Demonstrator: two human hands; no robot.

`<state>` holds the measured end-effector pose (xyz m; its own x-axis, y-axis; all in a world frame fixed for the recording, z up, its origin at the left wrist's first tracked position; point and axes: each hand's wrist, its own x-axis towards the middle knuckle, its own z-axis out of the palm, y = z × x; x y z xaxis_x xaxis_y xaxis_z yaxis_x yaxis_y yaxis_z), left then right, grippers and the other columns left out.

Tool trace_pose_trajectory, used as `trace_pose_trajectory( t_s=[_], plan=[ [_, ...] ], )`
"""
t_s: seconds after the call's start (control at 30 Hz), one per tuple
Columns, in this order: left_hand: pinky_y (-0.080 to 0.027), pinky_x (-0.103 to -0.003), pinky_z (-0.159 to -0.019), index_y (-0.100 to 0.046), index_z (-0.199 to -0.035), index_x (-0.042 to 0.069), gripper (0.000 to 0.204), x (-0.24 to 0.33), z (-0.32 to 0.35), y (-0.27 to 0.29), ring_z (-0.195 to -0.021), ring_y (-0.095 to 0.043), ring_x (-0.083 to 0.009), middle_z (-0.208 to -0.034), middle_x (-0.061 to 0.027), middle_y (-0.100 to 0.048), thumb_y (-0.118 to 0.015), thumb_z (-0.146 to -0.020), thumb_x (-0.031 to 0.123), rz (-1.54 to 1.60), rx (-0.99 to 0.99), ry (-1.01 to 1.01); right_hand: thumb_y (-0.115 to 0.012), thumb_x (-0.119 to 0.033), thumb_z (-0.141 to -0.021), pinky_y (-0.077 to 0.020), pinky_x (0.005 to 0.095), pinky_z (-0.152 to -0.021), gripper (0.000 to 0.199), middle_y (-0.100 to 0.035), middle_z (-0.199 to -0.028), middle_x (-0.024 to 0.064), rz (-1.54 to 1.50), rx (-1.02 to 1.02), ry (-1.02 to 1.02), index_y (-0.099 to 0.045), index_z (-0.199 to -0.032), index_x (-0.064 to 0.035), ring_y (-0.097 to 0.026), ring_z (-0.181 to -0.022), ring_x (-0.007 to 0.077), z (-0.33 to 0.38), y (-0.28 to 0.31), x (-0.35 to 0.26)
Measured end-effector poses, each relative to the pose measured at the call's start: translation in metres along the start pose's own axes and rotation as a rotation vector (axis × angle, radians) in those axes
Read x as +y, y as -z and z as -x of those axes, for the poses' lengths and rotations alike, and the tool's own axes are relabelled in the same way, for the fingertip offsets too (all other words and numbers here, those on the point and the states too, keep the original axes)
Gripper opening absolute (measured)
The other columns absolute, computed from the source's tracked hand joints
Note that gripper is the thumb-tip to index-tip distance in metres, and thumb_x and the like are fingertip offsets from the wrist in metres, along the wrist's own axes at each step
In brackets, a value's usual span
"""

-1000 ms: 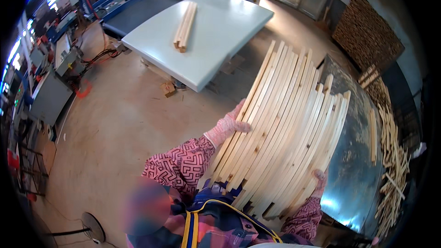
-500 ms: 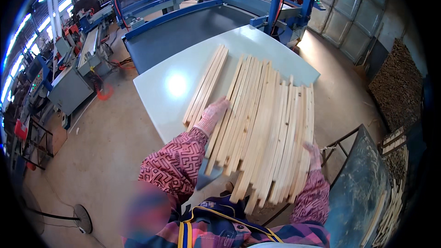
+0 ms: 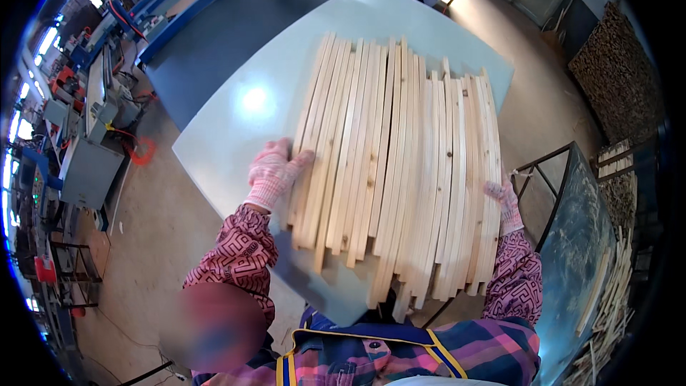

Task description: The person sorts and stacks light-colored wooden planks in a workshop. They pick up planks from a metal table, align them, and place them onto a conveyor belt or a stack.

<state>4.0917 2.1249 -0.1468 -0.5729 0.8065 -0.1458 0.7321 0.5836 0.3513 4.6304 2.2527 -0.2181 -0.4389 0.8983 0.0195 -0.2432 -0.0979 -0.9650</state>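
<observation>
A broad row of pale wooden strips (image 3: 386, 164) lies side by side on a glossy light board (image 3: 236, 125), their near ends uneven and partly past its edge. My left hand (image 3: 275, 171), in a pink-and-white knit glove, is open at the row's left side, fingers forward and thumb against the outermost strips. At the right side, my right hand (image 3: 507, 207), gloved alike, lies along the last strip with its thumb toward the wood. That hand's fingers show only in part but look stretched out rather than wrapped round.
A blue-framed machine with a dark bed (image 3: 214, 43) stands beyond the board. At right are a worn dark tabletop (image 3: 575, 236) on a metal frame and a tall wood stack (image 3: 614, 71). A grey machine cabinet (image 3: 89, 171) is at left.
The separate bundle of strips at left has joined the main row, closing the gap. My left hand has moved from between them to the row's outer left side. My right hand stays at the right edge.
</observation>
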Motion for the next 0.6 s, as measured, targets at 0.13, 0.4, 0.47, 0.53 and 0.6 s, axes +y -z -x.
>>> trace_pose_trajectory(
  t_s=[0.13,0.4,0.47,0.53,0.6],
  plan=[
    [-0.045,-0.048,-0.104,-0.032,-0.149,0.008,0.095,0.065,-0.002,0.02,-0.13,-0.05,-0.034,-0.143,-0.0184,-0.047,-0.061,-0.082,0.069,-0.029,-0.121,-0.151,-0.07,-0.056,-0.081,-0.0509,0.0455,-0.102,0.11,-0.05,-0.139,0.0257,0.031,0.012,0.08,-0.006,-0.159,-0.0103,-0.056,-0.124,0.0353,0.014,0.045,0.015],
    [-0.042,-0.042,-0.108,-0.024,-0.151,0.007,0.096,0.121,-0.037,0.012,-0.133,-0.047,-0.0315,-0.145,-0.018,-0.046,-0.065,-0.082,0.06,-0.202,-0.117,-0.286,-0.048,-0.044,-0.1,-0.0476,0.0436,-0.104,0.08,-0.055,-0.13,0.0299,0.074,0.361,-0.028,-0.004,-0.159,-0.0131,-0.058,-0.12,0.0375,0.005,0.01,0.024],
    [-0.041,-0.041,-0.109,-0.023,-0.153,0.007,0.098,0.139,-0.048,0.016,-0.134,-0.046,-0.0315,-0.146,-0.0184,-0.045,-0.067,-0.082,0.059,-0.187,-0.151,-0.327,-0.043,-0.038,-0.103,-0.0477,0.0424,-0.104,0.072,-0.056,-0.13,0.0291,0.022,0.531,-0.105,-0.004,-0.159,-0.0137,-0.058,-0.12,0.0357,0.008,-0.001,0.011],
    [-0.04,-0.038,-0.109,-0.023,-0.154,0.006,0.1,0.151,-0.053,0.024,-0.134,-0.046,-0.0326,-0.147,-0.0192,-0.044,-0.069,-0.081,0.057,-0.149,-0.2,-0.367,-0.036,-0.035,-0.105,-0.0468,0.0411,-0.105,0.065,-0.056,-0.131,0.0274,0.0,0.569,-0.081,-0.007,-0.159,-0.0135,-0.058,-0.121,0.0331,0.01,0.003,0.009],
    [-0.04,-0.039,-0.109,-0.029,-0.153,0.005,0.098,0.138,-0.06,0.023,-0.133,-0.047,-0.0324,-0.144,-0.0207,-0.048,-0.072,-0.079,0.054,-0.101,-0.093,-0.39,-0.032,-0.036,-0.106,-0.0442,0.0406,-0.108,0.061,-0.056,-0.133,0.0252,0.097,0.548,0.013,-0.013,-0.158,-0.0101,-0.058,-0.122,0.0306,0.008,-0.022,-0.005]
  ],
)
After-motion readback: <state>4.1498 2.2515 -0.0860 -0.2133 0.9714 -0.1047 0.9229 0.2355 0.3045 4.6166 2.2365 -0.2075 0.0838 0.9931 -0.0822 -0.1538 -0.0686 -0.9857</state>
